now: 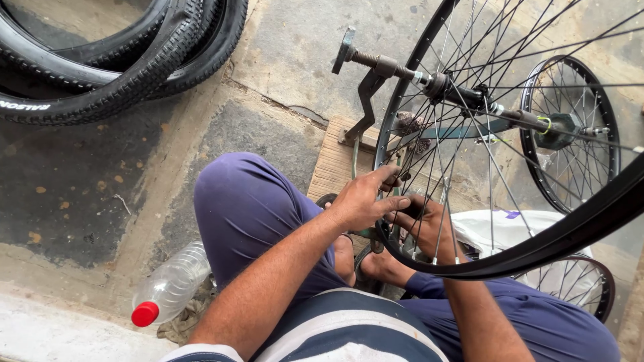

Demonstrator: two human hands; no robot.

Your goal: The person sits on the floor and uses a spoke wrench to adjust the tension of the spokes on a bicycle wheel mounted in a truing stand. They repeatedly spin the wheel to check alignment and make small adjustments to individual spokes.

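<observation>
A black spoked bicycle wheel rim (577,231) stands upright on a metal truing stand (367,90), its hub (451,90) held on the stand's axle. My left hand (362,198) grips the near edge of the rim, fingers curled over it. Behind the spokes, my right hand (424,224) is closed around something small at a spoke; what it holds is hidden. I sit cross-legged in blue trousers, a bare foot (382,267) under the wheel.
Two black tyres (127,64) lie at the top left on the concrete floor. A clear plastic bottle with a red cap (169,285) lies by my left knee. A second spoked wheel (573,134) stands behind, and a white bag (500,231) lies under the rim.
</observation>
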